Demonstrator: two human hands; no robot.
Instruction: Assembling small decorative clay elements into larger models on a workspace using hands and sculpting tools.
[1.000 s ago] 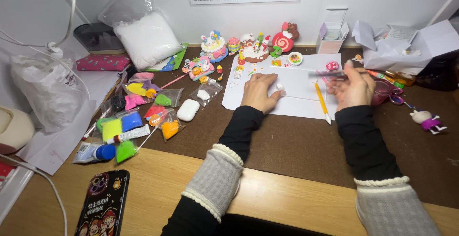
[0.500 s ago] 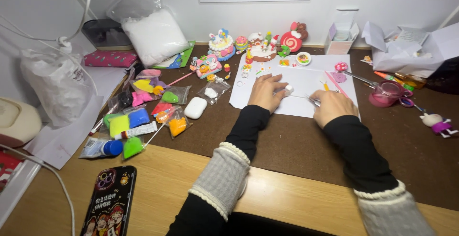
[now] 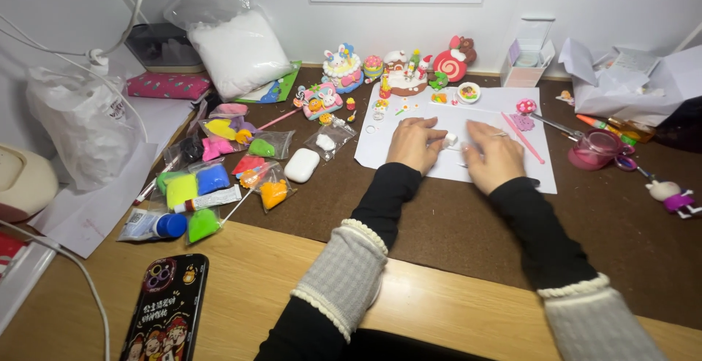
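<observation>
Two hands rest palm down on a big white sheet of paper [image 3: 482,109] that lies on a dark brown mat. The left hand [image 3: 414,144] and the right hand [image 3: 495,158] sit close together, and a small white lump of clay [image 3: 451,140] sits right between them. The left hand's fingertips touch the lump, and the right hand's fingers lie just beside it. Neither hand is closed around it; the fingers are bent a little and loose. From the lump, a thin pink stick [image 3: 523,138] lies on the paper at about 3 o'clock, near the right hand. At 12 o'clock, at the far end of the paper, stands a row of small bright clay figures, with a round red and white swirl candy shape [image 3: 453,65] among them. At 9 o'clock, off the paper, lies a smooth white rounded case [image 3: 302,165], and past it a heap of little clear bags with clay in yellow, green, blue, orange and pink [image 3: 212,185]. At about 3 o'clock, well apart from the hands, sits a small see-through pink cup [image 3: 594,149]. At 7 o'clock, on the light wooden desk, lies a phone in a dark cartoon case [image 3: 164,310].
</observation>
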